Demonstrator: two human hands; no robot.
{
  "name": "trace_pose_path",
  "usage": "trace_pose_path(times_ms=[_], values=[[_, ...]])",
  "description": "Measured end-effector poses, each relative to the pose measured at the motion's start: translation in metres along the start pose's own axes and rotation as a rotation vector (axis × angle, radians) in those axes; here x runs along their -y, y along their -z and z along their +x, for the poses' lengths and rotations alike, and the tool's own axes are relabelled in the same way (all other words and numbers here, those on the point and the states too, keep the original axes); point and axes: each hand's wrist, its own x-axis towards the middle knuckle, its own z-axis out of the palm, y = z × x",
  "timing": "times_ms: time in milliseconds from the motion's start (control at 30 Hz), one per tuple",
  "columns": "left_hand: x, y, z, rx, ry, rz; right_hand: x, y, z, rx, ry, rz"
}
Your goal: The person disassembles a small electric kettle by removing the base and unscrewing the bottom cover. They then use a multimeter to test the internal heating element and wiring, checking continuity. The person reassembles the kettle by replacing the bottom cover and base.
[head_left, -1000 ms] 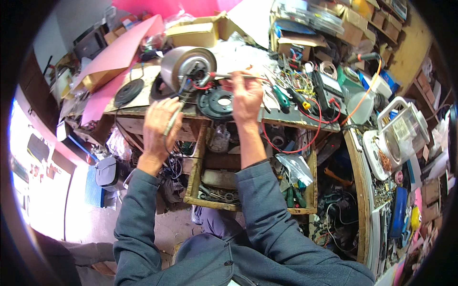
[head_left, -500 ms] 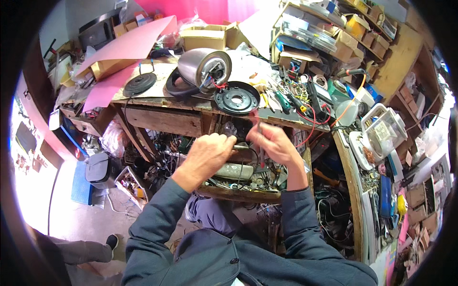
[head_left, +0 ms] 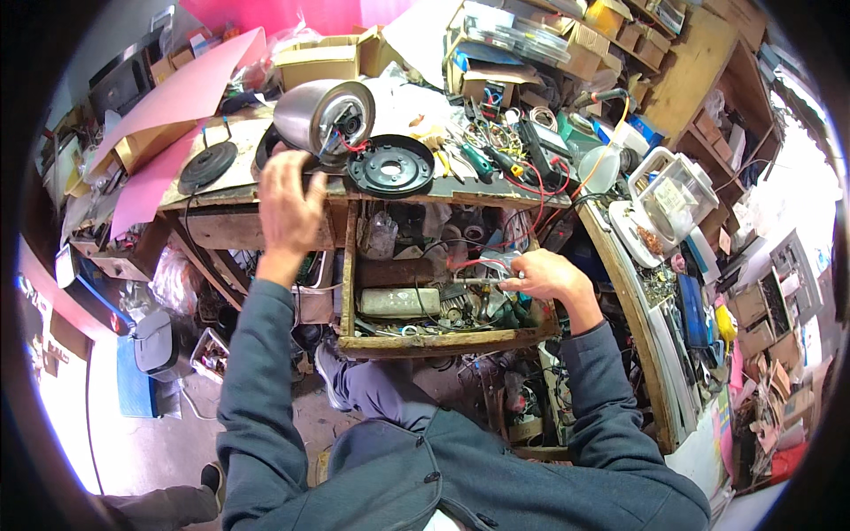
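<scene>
My left hand [head_left: 292, 208] is raised at the front edge of the workbench, fingers stretched and thumb apart, with nothing visible in it. Just beyond its fingertips a silvery kettle body [head_left: 301, 115] lies on its side, its wired underside showing. Red and blue wires run towards a round black plastic base plate [head_left: 390, 168] beside it. Over the pulled-out wooden drawer [head_left: 443, 343], my right hand [head_left: 553, 279] is closed on a slim metal tool [head_left: 482, 280] pointing left. The tool's exact kind is hard to make out.
Pliers and a green-handled tool [head_left: 476, 159] lie among wires on the bench. A black round power base [head_left: 208, 166] rests at left, near pink sheets. The drawer holds a pale oblong block [head_left: 398, 303] and loose parts. Clear plastic boxes [head_left: 677, 195] stand at right.
My hands, close together over the drawer before, have separated. The left has gone up and left to the kettle; the right has moved right and down with the tool. The view has shifted.
</scene>
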Motion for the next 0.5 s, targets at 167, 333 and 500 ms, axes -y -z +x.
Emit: trace_pose_path(times_ms=[167, 333, 500], values=[[0.061, -0.021, 0.015, 0.293, 0.183, -0.009, 0.012, 0.031, 0.044, -0.540, 0.150, 0.152], [0.064, -0.031, 0.025, 0.369, 0.076, 0.029, 0.021, 0.058, 0.150, -0.801, 0.161, 0.254], [0.102, -0.029, 0.028, 0.497, 0.030, -0.065, 0.044, 0.081, 0.193, -0.569, -0.013, -0.010]])
